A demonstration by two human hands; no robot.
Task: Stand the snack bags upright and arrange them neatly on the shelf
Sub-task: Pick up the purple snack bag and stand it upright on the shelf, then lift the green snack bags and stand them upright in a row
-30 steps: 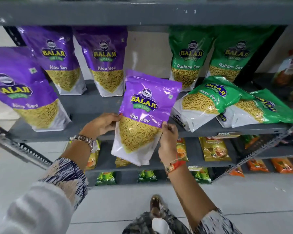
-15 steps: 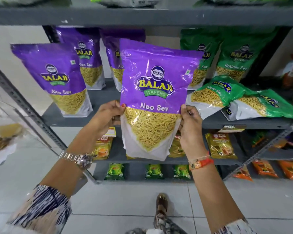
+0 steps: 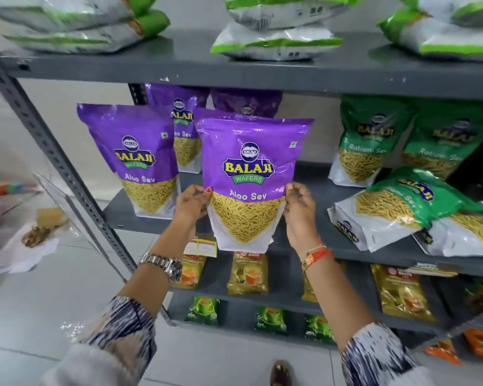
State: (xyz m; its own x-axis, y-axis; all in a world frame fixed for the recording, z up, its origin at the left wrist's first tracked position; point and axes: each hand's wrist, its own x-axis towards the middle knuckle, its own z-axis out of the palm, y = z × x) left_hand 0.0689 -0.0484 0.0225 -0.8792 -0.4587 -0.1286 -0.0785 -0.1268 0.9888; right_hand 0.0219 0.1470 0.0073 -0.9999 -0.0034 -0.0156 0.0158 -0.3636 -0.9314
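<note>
Head camera showed a grey shelf (image 3: 304,188) with purple bags reading "Balaji Wafers Aloo Sev" standing left and green "Ratlami Sev" bags (image 3: 402,207) lying tipped over right. Held upright at the shelf's front edge, long axis vertical and label facing out, was a purple bag (image 3: 248,174) that hid most of another behind it. Left hand (image 3: 191,207) and right hand (image 3: 299,210) pinched its two side edges.
</note>
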